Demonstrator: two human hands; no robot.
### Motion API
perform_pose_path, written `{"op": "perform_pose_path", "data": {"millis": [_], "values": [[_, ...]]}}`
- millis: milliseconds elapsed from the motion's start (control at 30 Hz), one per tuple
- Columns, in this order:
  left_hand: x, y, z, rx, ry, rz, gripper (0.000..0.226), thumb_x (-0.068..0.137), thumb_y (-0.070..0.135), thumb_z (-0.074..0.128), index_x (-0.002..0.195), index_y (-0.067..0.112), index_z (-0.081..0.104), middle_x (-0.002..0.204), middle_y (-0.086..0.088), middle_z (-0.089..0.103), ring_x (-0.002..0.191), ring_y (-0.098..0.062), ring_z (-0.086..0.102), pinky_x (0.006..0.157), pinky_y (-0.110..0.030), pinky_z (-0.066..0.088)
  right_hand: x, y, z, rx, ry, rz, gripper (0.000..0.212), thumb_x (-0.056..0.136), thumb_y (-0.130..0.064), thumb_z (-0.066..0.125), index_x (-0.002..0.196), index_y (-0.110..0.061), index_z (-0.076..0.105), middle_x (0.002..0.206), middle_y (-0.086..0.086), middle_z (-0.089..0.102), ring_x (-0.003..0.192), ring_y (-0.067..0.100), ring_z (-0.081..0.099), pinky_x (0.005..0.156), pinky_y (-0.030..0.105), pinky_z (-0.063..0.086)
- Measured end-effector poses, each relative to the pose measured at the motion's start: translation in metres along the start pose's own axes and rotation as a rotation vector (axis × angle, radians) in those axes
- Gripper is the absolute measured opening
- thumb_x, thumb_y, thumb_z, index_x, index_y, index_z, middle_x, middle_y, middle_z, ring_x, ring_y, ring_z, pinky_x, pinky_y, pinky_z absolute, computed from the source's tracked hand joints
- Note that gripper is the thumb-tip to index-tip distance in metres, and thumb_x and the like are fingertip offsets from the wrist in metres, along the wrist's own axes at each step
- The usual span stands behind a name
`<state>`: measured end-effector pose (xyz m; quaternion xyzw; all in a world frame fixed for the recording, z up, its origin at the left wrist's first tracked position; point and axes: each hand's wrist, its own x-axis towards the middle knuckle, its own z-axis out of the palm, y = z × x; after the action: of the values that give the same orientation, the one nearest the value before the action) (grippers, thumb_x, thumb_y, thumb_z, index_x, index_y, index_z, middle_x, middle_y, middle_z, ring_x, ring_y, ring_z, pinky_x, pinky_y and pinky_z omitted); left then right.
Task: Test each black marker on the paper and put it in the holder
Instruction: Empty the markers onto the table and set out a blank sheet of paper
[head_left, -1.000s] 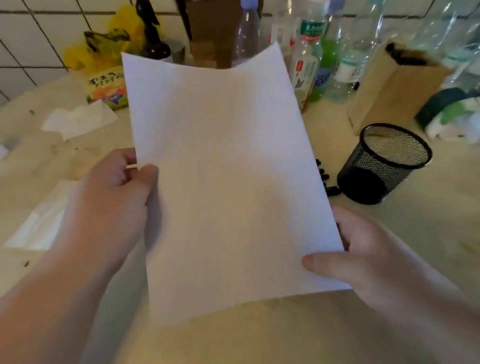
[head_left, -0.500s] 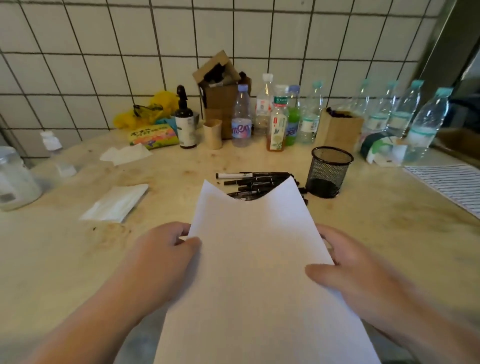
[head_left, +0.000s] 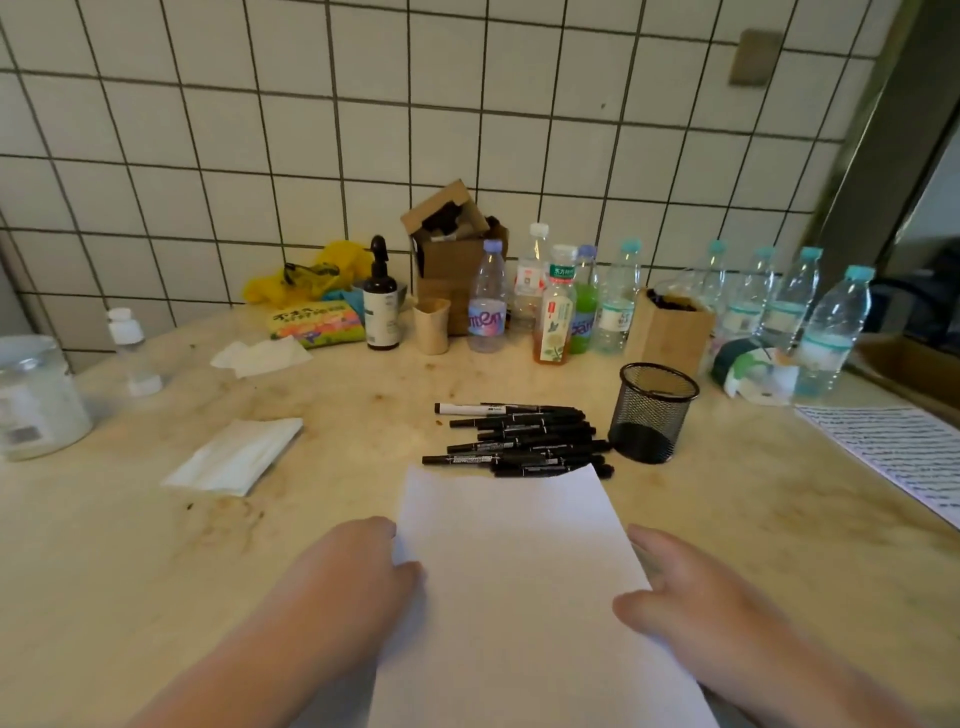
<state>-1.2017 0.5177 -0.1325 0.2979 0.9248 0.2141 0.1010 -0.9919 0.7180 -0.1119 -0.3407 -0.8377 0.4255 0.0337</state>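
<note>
A blank white sheet of paper (head_left: 519, 587) lies flat on the marble counter (head_left: 130, 545) in front of me. My left hand (head_left: 353, 577) grips its left edge, thumb on top. My right hand (head_left: 685, 597) holds the right edge the same way. Just beyond the sheet's far edge lies a pile of several black markers (head_left: 519, 441), capped and roughly parallel. To their right stands a black mesh holder (head_left: 652, 413), upright, with nothing visible inside.
Bottles (head_left: 556, 306), a cardboard box (head_left: 452, 249) and a brown paper bag (head_left: 670, 327) line the tiled back wall. A folded tissue (head_left: 234, 457) lies left, a jar (head_left: 36, 400) far left, a written sheet (head_left: 898, 457) far right.
The paper has come down from upright in front of my face to flat on the counter. The markers behind it are now uncovered. Both hands stayed on its edges.
</note>
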Motion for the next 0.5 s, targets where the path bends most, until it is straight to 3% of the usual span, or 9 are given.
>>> {"op": "perform_pose_path", "data": {"millis": [133, 267, 367, 500], "values": [[0.014, 0.0, 0.007, 0.081, 0.036, 0.037, 0.037, 0.074, 0.056, 0.046, 0.096, 0.027, 0.055, 0.084, 0.012, 0.061, 0.079, -0.011, 0.058, 0.062, -0.029, 0.041, 0.009, -0.001, -0.004, -0.172, 0.081, 0.079, 0.045, 0.065, -0.039, 0.061, 0.103, -0.059, 0.051, 0.088, -0.015, 0.078, 0.084, 0.006, 0.072, 0.085, 0.028, 0.056], [0.016, 0.013, 0.002, 0.212, 0.002, 0.15, 0.035, 0.072, 0.059, 0.048, 0.09, 0.029, 0.044, 0.088, 0.011, 0.059, 0.085, -0.016, 0.058, 0.066, -0.033, 0.043, 0.017, 0.0, -0.01, -0.272, 0.102, 0.102, 0.083, 0.063, -0.041, 0.062, 0.144, -0.047, 0.041, 0.071, -0.01, 0.069, 0.071, 0.009, 0.064, 0.065, 0.027, 0.049], [0.02, 0.027, -0.01, 0.359, -0.032, 0.229, 0.042, 0.073, 0.059, 0.054, 0.102, 0.03, 0.046, 0.094, 0.008, 0.062, 0.093, -0.019, 0.061, 0.065, -0.033, 0.042, 0.022, -0.003, -0.015, -0.492, 0.098, 0.083, 0.077, 0.066, -0.045, 0.059, 0.14, -0.051, 0.037, 0.084, -0.012, 0.069, 0.08, 0.003, 0.063, 0.063, 0.02, 0.044], [0.035, 0.044, -0.024, 0.505, -0.132, 0.279, 0.049, 0.076, 0.055, 0.059, 0.117, 0.028, 0.062, 0.109, 0.006, 0.068, 0.101, -0.017, 0.064, 0.08, -0.03, 0.052, 0.032, -0.001, -0.018, -0.662, 0.11, 0.067, 0.062, 0.077, -0.031, 0.053, 0.136, -0.044, 0.038, 0.098, -0.012, 0.068, 0.093, 0.015, 0.064, 0.077, 0.028, 0.053]]}}
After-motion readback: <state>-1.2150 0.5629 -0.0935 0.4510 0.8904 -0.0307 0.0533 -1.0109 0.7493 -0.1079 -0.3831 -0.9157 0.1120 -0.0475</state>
